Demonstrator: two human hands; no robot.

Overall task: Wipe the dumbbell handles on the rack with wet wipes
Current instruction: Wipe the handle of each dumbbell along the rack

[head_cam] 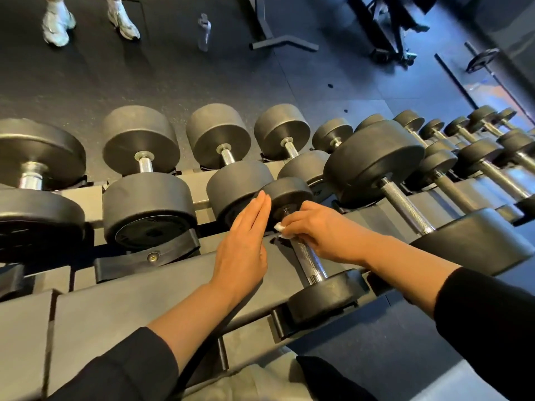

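Note:
A small black dumbbell lies across the near tier of the rack [162,296], its knurled chrome handle [309,260] running from the far head [289,195] to the near head [324,296]. My right hand [321,230] grips the far end of that handle with a white wet wipe [280,228] bunched under its fingers. My left hand [243,241] is held flat with straight fingers, its fingertips touching the left side of the far head.
Bigger dumbbells [144,180] fill both tiers to the left; another with a long knurled handle [405,205] lies just right, smaller ones beyond. On the floor behind stand a water bottle [204,31], a person's white shoes [58,26] and bench frames [278,41].

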